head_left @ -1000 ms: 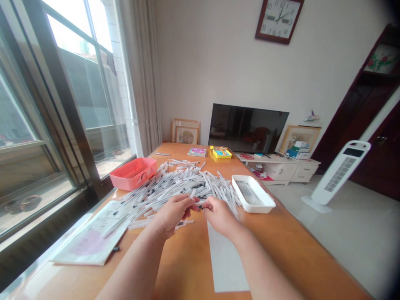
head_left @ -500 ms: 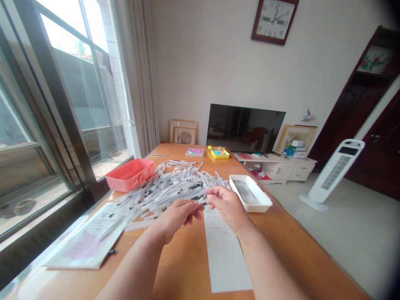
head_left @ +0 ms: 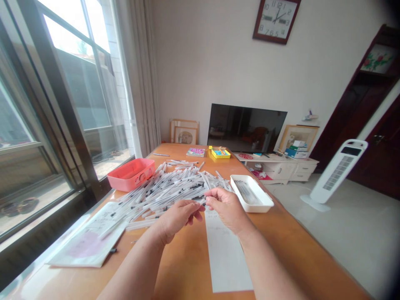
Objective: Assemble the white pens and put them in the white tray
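Note:
A large heap of white pens with black parts (head_left: 165, 193) lies loosely across the orange wooden table (head_left: 184, 266). My left hand (head_left: 178, 218) is at the heap's near edge, with its fingers curled. My right hand (head_left: 226, 208) is just beside it, its fingertips pinching a thin pen with a dark tip (head_left: 200, 198) against the heap. The pen's full length is hidden by my fingers and the pens behind it. A long white paper strip (head_left: 226, 258) lies under and in front of my right hand.
A pink plastic tray (head_left: 131, 175) stands left of the heap. A white tray (head_left: 259, 207) holding several pens stands to the right. Printed papers (head_left: 87, 246) lie at the window-side table edge. A yellow box (head_left: 220, 153) and a booklet (head_left: 195, 152) sit at the far end.
My right hand has risen and moved right, away from the heap's front and over the top of the paper strip. My left hand has shifted only slightly. The view has tilted a little.

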A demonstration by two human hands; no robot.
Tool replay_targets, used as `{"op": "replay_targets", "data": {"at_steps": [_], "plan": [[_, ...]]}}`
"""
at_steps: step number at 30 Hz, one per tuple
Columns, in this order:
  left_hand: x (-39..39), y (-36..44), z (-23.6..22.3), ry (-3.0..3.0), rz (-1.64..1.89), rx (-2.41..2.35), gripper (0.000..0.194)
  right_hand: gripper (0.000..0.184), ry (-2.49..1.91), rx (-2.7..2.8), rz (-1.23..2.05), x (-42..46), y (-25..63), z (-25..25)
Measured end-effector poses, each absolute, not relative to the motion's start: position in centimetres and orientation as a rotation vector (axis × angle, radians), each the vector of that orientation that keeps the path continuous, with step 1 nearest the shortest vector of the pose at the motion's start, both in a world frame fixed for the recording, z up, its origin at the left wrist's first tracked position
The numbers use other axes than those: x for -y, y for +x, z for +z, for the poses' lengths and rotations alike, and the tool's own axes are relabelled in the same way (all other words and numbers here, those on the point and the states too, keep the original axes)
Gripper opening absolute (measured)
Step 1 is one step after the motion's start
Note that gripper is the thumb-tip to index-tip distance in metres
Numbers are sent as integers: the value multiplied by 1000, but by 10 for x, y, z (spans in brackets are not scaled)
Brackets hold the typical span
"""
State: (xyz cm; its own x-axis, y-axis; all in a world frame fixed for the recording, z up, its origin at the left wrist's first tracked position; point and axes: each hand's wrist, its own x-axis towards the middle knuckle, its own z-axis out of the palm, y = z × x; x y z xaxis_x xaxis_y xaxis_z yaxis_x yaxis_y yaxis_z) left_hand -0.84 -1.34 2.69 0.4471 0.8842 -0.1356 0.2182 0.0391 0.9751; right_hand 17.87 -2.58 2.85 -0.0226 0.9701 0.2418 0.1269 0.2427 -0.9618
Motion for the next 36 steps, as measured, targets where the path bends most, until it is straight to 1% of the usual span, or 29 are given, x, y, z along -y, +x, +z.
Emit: {"op": "replay_targets", "data": {"at_steps": [14, 20, 26, 31, 34, 36], "plan": [[14, -8, 29, 1469, 677, -1028, 43, 21, -1114, 1447, 934, 24, 177, 26], [15, -8, 30, 1481, 672, -1041, 43, 19, -1124, 1495, 939, 26, 178, 28], [17, -7, 34, 1505, 652, -1057, 45, 24, -1103, 1479, 1062, 27, 182, 30], [16, -9, 29, 1554, 627, -1052, 48, 22, -1136, 1478, 1101, 27, 185, 31], [14, -10, 25, 1585, 629, -1047, 49, 23, -1161, 1516, 1103, 28, 186, 29], [14, -10, 22, 1600, 629, -1049, 49, 25, -1207, 1572, 1040, 27, 187, 28]]}}
